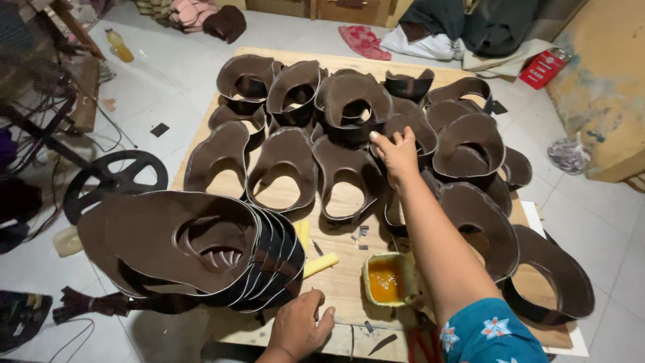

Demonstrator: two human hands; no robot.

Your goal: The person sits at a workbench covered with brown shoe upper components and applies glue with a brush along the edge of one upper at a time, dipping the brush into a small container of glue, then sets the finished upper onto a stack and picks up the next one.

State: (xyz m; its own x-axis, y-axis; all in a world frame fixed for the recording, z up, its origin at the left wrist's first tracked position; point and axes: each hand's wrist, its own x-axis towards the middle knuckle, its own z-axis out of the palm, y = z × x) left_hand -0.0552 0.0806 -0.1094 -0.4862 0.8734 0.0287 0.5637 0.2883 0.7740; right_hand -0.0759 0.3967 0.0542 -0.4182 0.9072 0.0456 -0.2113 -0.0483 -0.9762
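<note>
the right hand (pixel 396 153) is reaching far across the wooden board (pixel 342 282), its fingers loosely open and touching a brown leather piece (pixel 349 176) lying flat with its long axis running toward the person. the left hand (pixel 297 327) is resting half curled, gripping nothing, at the near edge beside the stack of leather pieces (pixel 195 245), well apart from that piece; a small bowl of amber glue (pixel 386 279) is sitting between the arms.

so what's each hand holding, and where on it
Neither grips anything: right hand reaches onto a brown leather piece's edge, left hand rests flat on the wooden board.
</note>
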